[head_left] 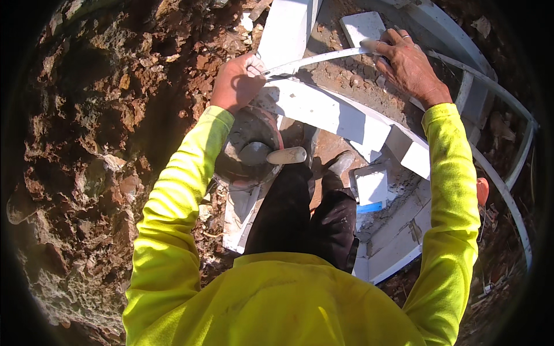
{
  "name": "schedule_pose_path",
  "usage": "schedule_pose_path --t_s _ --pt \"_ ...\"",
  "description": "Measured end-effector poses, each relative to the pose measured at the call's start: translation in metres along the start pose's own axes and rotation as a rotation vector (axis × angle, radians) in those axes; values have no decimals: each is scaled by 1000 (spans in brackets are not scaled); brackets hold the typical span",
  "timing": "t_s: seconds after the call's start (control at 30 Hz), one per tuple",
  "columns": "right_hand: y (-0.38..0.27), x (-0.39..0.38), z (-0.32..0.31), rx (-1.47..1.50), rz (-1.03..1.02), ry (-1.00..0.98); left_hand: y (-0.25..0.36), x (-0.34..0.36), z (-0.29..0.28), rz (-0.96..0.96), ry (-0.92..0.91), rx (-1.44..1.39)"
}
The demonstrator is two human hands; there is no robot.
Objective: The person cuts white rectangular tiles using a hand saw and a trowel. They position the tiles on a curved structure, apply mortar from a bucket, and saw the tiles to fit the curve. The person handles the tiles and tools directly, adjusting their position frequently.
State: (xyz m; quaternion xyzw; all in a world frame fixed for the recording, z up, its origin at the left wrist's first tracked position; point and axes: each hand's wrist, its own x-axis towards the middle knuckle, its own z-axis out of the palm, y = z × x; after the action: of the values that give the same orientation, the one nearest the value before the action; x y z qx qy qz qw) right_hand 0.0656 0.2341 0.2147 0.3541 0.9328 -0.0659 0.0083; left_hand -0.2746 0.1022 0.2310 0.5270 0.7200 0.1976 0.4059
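Note:
A white folding ruler (323,56) is stretched over the top of a white block wall (340,112), between my two hands. My left hand (238,82) is closed, pinching the ruler's left end above the wall's far left corner. Farther right, my right hand (407,62) grips the ruler between thumb and fingers, beside a loose white block (362,27). Unfolded sections of the ruler bend away on the right, past my right forearm. Below my left hand stands a bucket (234,155) holding grey mortar and a trowel, whose pale handle (287,155) sticks out over the rim.
Rough reddish-brown rock and earth (98,144) rise along the left. A tall white block (285,32) stands at the far side. Near my legs are another white block (371,187), a blue-edged object (369,207) and low white walling (398,242). An orange object (482,190) lies at the right.

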Motion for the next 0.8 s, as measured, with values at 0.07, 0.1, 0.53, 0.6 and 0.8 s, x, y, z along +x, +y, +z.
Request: schedule_pose_path --t_s 0.07,0.1,0.53,0.6,0.8 --pt "2 42 -2 55 -67 -79 -24 21 1 -25 -51 125" --pt "-10 66 -6 -10 -34 -143 -34 26 2 -60 -85 217" --pt "-73 190 71 -88 -100 -170 -118 76 46 -307 -269 713" --pt "-74 198 83 -58 -111 -140 -119 80 51 -337 -289 769" --pt "-70 211 84 31 -175 -176 -102 84 52 -431 -382 810"
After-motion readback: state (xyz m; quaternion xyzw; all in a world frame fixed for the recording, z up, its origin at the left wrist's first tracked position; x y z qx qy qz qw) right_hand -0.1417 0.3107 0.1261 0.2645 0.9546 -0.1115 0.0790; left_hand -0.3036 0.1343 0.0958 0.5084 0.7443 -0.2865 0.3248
